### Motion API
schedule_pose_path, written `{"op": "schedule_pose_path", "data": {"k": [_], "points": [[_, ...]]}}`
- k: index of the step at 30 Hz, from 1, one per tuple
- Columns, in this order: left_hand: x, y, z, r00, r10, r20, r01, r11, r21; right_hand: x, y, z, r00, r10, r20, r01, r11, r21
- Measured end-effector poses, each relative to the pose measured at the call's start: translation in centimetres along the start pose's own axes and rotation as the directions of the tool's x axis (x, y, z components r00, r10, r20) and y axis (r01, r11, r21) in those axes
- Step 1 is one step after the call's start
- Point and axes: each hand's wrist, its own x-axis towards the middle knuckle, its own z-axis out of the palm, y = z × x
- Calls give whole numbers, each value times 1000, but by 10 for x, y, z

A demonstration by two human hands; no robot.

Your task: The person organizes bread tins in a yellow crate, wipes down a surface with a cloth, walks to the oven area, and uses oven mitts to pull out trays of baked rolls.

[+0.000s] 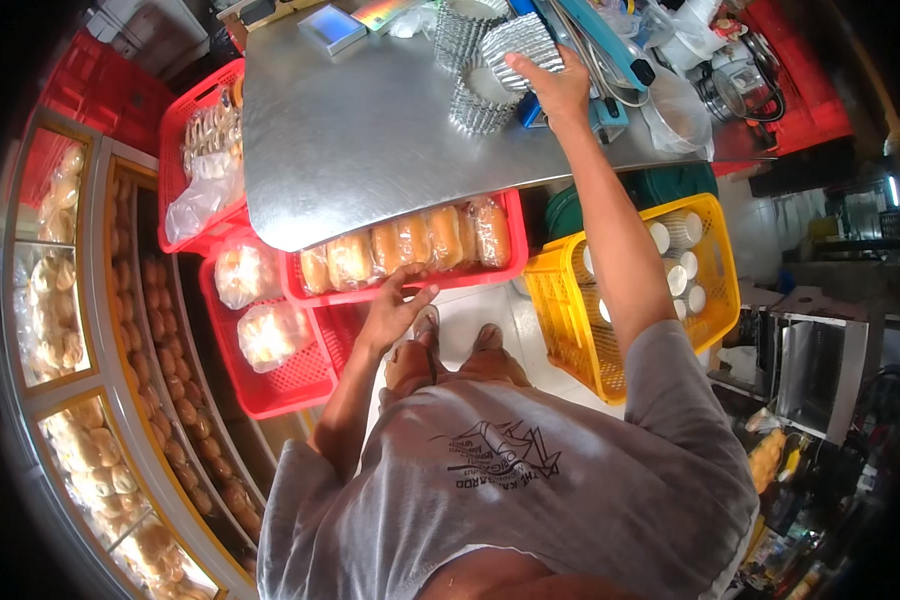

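Note:
A stack of crinkled silver foil cups (519, 48) is in my right hand (560, 88), with my thumb over its side. More foil cup stacks (478, 108) stand just beside it on the steel table (350, 125), toward the back. My left hand (393, 310) is lower, at the front rim of a red crate (518, 225) under the table edge, its thumb and fingers apart and holding nothing. That crate holds several wrapped golden bread loaves (445, 238), lying in a row just beyond my left fingers.
Red crates (255, 398) with bagged bread stand left, beside glass display shelves (110, 310) of rolls. A yellow crate (610, 380) of white cylinders stands right of my legs. Blue tools (598, 45) and plastic bags lie at the table's back right. A metal appliance (810, 370) stands far right.

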Motion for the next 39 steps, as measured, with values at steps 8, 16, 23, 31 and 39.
{"op": "schedule_pose_path", "data": {"k": [8,16,23,31,39], "points": [[22,84,38,938,346,-33,-347,926,-147,-33,-4,-56,971,236,37,-165,551,818],[33,131,92,821,292,491,-200,952,-233,-269,-90,-90,635,530,563,-573,-166,803],[46,97,191,832,26,554,-204,943,262,-331,-71,-181,740,666,96,-591,575,566],[118,97,283,701,102,706,-710,202,675,-303,14,-224,411,852,325,-675,45,737],[140,76,312,761,-35,648,-648,-95,756,-321,70,-210,345,855,386,-627,-96,773]]}}
